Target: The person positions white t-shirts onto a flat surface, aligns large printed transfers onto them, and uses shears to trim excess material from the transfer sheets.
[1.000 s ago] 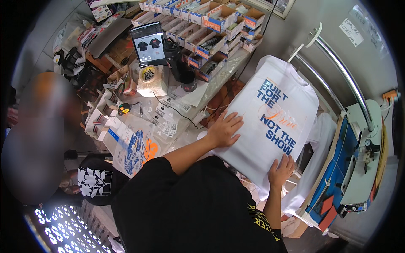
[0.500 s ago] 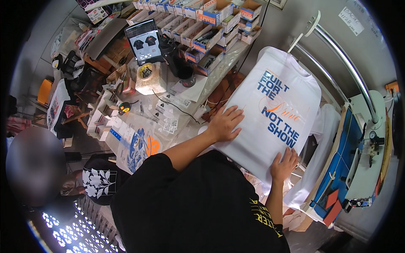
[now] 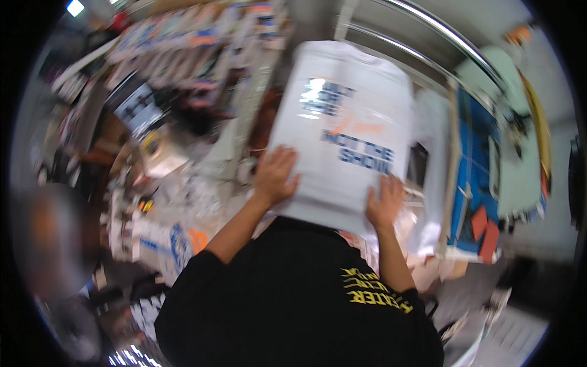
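A white T-shirt lies spread flat on a board, with blue block lettering, orange script and a shiny film patch over the upper print. My left hand rests on its left edge, fingers stretched out and apart. On the lower right of the garment, beside the print, my right hand lies with spread fingers. Neither hand grips anything visible. Motion blurs the picture.
Chrome rails arch behind the shirt beside a pale green machine with a blue pad. To the left are rows of small boxes, a screen and a cluttered table. A person is at the far left.
My view has swung round, so the shirt, rails and table sit higher and more upright in the picture, now blurred. Both hands remain laid open on the shirt.
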The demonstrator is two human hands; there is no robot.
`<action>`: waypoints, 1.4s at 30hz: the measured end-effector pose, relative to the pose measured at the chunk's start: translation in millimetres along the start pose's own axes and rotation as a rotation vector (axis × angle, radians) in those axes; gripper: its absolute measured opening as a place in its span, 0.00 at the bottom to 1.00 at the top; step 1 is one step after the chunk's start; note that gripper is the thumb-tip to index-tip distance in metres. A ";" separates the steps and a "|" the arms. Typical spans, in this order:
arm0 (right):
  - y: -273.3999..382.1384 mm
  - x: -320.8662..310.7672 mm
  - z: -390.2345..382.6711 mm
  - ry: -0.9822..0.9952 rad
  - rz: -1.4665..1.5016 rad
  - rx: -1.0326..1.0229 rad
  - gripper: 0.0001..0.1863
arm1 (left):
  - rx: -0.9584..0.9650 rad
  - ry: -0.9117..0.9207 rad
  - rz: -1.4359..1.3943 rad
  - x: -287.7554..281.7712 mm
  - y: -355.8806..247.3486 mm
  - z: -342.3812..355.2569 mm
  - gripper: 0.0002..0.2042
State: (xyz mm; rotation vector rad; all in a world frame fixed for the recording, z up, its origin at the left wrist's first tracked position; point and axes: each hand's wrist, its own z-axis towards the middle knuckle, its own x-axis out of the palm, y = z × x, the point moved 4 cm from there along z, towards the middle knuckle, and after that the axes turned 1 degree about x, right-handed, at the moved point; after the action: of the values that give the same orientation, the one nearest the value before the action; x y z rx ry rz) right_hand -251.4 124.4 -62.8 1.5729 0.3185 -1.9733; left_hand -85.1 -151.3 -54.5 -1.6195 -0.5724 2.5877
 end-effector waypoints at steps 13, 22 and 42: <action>2.7 -7.9 0.8 -0.053 0.008 0.018 0.25 | 0.018 0.001 -0.043 -2.0 -6.5 6.1 0.25; 7.2 -4.8 -5.8 -0.099 -0.028 -0.074 0.24 | -0.017 -0.023 -0.072 -10.2 -3.0 -2.3 0.25; 7.1 -1.9 -4.3 -0.117 -0.021 -0.099 0.24 | -0.014 -0.070 -0.099 -14.7 -1.4 -0.8 0.25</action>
State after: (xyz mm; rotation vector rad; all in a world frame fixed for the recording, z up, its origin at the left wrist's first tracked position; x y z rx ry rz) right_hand -243.6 121.5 -60.9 1.3919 0.3807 -2.0245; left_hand -78.0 -153.0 -41.7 -1.4696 -0.6584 2.5831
